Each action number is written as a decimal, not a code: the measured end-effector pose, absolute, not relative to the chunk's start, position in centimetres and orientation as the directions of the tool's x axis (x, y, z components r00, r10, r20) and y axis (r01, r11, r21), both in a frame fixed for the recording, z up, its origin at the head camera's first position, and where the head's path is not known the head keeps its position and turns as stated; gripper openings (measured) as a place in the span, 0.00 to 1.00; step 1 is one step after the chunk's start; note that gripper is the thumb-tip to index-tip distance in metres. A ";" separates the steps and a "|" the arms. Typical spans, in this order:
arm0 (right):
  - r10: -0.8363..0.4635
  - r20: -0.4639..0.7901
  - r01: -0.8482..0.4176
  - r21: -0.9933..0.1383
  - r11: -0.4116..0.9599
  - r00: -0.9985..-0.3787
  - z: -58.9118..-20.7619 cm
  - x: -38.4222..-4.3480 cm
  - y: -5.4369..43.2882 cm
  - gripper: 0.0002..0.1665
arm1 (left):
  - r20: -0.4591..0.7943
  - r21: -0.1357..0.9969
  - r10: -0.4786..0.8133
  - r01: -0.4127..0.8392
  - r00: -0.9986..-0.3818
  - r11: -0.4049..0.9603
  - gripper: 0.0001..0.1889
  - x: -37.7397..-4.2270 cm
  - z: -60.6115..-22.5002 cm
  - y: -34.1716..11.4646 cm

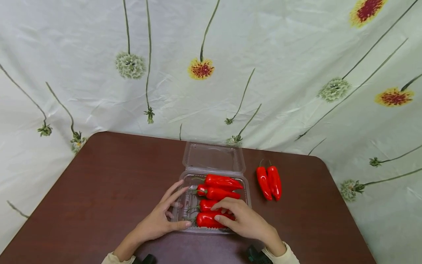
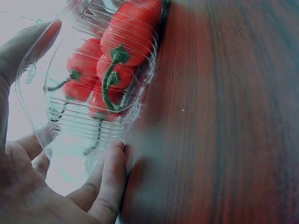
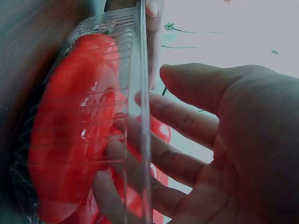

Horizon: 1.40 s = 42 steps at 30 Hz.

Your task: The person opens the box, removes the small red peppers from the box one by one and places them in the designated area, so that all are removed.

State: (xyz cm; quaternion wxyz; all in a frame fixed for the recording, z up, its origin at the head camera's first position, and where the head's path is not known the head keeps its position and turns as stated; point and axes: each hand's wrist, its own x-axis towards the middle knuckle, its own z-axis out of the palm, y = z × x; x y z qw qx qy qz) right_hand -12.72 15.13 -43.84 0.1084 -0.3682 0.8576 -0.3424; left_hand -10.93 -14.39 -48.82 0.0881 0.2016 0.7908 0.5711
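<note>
A clear plastic clamshell box [image 1: 187, 201] lies on the table with its lid [image 1: 213, 157] folded back. Several red peppers with green stems lie crosswise in it, among them a rear pepper [image 1: 221, 181] and a front pepper [image 1: 208, 220]. My left hand [image 1: 159, 217] is at the box's left side, fingers spread, thumb at the front left corner. In the left wrist view its fingertips [image 2: 114, 161] are beside the ribbed wall. My right hand [image 1: 243, 219] reaches over the front right rim, fingers lightly bent among the front peppers, thumb over the nearest pepper [image 3: 77, 126].
Two more red peppers lie side by side right of the box, a left one [image 1: 263, 182] and a right one [image 1: 274, 182]. The dark brown table [image 1: 115, 183] meets a white flowered cloth [image 1: 280, 84] hanging behind its far edge.
</note>
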 end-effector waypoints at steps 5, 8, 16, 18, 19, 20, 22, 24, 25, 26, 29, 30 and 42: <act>-0.707 0.040 -0.558 -0.646 0.521 -0.706 -43.8 -12.5 15.0 0.16 | 0.081 0.943 0.419 0.206 -0.904 0.261 0.47 -10.9 -48.8 -14.4; -0.716 0.023 -0.570 -0.623 0.536 -0.698 -43.8 -12.4 14.9 0.16 | 0.080 0.944 0.419 0.204 -0.904 0.259 0.47 -10.9 -48.8 -14.4; -0.722 -0.040 -0.569 -0.587 0.576 -0.691 -44.1 -12.1 14.7 0.18 | 0.115 0.939 0.420 0.236 -0.900 0.249 0.47 -10.8 -48.9 -14.3; -0.715 -0.043 -0.559 -0.591 0.581 -0.698 -44.1 -12.0 14.6 0.19 | 0.117 0.939 0.420 0.238 -0.900 0.248 0.47 -10.7 -48.8 -14.3; -0.713 -0.042 -0.558 -0.591 0.582 -0.700 -44.2 -12.0 14.6 0.20 | 0.116 0.940 0.419 0.235 -0.901 0.246 0.47 -10.7 -48.8 -14.4; -0.712 -0.041 -0.555 -0.595 0.581 -0.701 -44.2 -12.0 14.6 0.20 | 0.117 0.941 0.420 0.235 -0.900 0.243 0.47 -10.7 -48.8 -14.4; -0.713 -0.038 -0.550 -0.609 0.572 -0.700 -44.2 -12.1 14.6 0.22 | 0.111 0.942 0.421 0.230 -0.900 0.244 0.47 -10.7 -48.8 -14.4; -0.717 -0.040 -0.544 -0.623 0.562 -0.696 -44.2 -12.2 14.6 0.22 | 0.103 0.943 0.423 0.223 -0.900 0.246 0.47 -10.8 -48.7 -14.4; -0.721 -0.044 -0.541 -0.630 0.558 -0.692 -44.2 -12.2 14.6 0.22 | 0.096 0.944 0.421 0.217 -0.902 0.250 0.47 -10.8 -48.8 -14.4; -0.722 -0.049 -0.538 -0.633 0.556 -0.690 -44.3 -12.3 14.6 0.23 | 0.091 0.944 0.422 0.214 -0.902 0.253 0.47 -10.9 -48.8 -14.3; -0.720 -0.065 -0.531 -0.631 0.566 -0.691 -44.4 -12.3 14.5 0.24 | 0.076 0.945 0.419 0.199 -0.905 0.259 0.47 -10.9 -48.8 -14.4; -0.718 -0.068 -0.530 -0.627 0.571 -0.692 -44.4 -12.3 14.5 0.24 | 0.071 0.946 0.418 0.195 -0.905 0.260 0.47 -10.9 -48.8 -14.4; -0.721 -0.045 -0.513 -0.671 0.534 -0.691 -44.9 -12.7 14.4 0.23 | 0.080 0.944 0.412 0.202 -0.908 0.262 0.47 -10.8 -48.7 -14.3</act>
